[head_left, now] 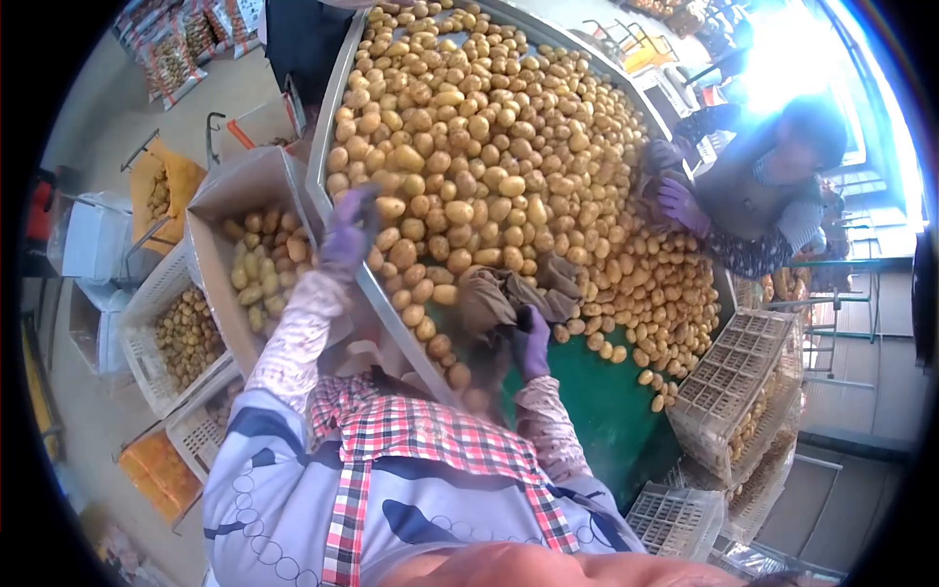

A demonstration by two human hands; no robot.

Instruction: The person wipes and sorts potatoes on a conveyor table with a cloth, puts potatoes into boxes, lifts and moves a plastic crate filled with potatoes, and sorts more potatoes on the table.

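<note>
Worker's right hand (533, 347), fingers closed on brown cloth (489, 298) among potatoes (460, 210) on the table (606, 421); light pressure best spares skins. Left hand (342, 240) beside table's left rim; finger spread indeterminable.

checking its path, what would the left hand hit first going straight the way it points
Probably the potatoes just past its fingers, though how high the left hand sits above them is unclear.
</note>
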